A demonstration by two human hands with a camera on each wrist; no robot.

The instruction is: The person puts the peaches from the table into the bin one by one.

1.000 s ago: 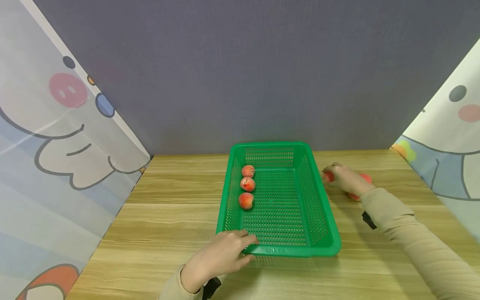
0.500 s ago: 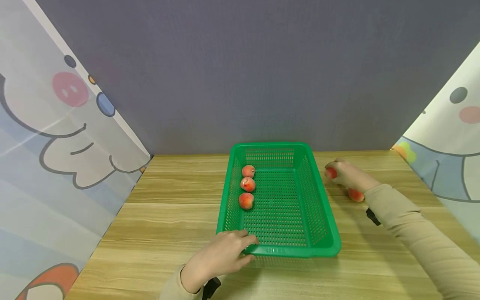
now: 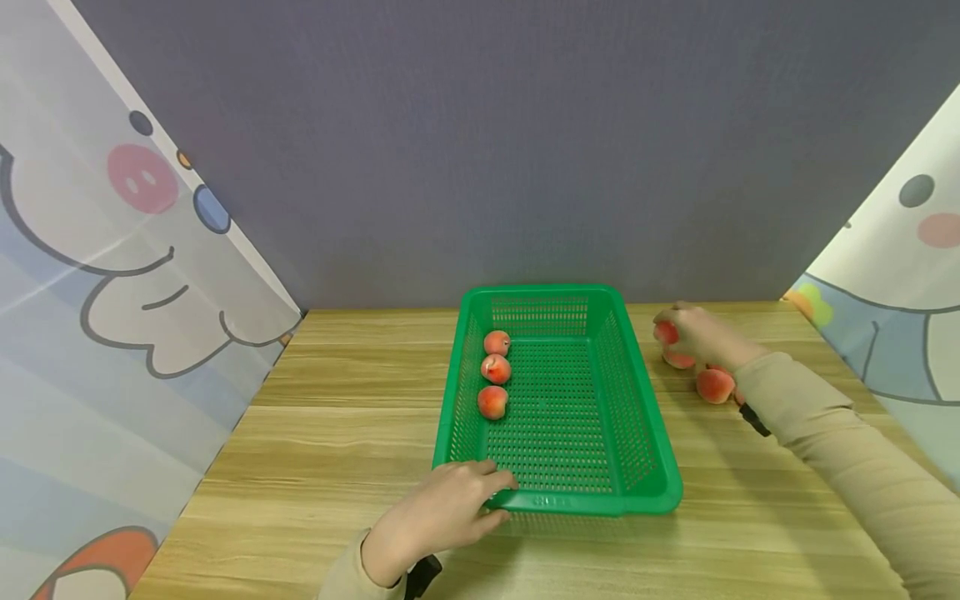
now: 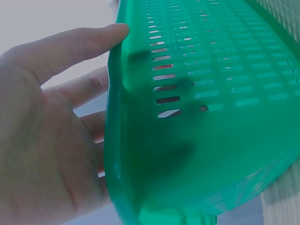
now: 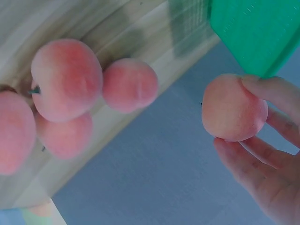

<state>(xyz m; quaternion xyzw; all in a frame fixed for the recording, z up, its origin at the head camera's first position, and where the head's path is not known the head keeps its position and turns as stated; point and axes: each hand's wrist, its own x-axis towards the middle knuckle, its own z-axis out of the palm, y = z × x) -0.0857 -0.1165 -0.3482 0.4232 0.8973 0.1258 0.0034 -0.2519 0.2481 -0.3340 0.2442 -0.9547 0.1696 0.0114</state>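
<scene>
A green plastic basket [image 3: 551,502] with slotted walls stands on the wooden table. Inside, along its left wall, sit three peaches [image 3: 492,402] in a row. My left hand [image 3: 435,512] grips the near left corner of the rim; in the left wrist view, the thumb [image 4: 89,44] lies on the near side and the other fingers pass behind the wall. Right of the basket, my right hand [image 3: 705,335] holds a peach [image 5: 233,108] between thumb and fingertips, raised above the table. Several more peaches [image 5: 68,79] lie clustered on the table beneath and beside that hand, partly hidden by it in the head view.
The wooden table [image 3: 337,400] runs back to a grey upright panel [image 3: 480,158]. Cartoon-printed sheets flank it at the left [image 3: 60,350] and right [image 3: 911,292]. The basket's right wall [image 3: 647,400] stands between its inside and the right hand.
My right hand has risen slightly and moved a little right and back with the peach, uncovering more peaches on the table. My left hand and the basket have stayed put.
</scene>
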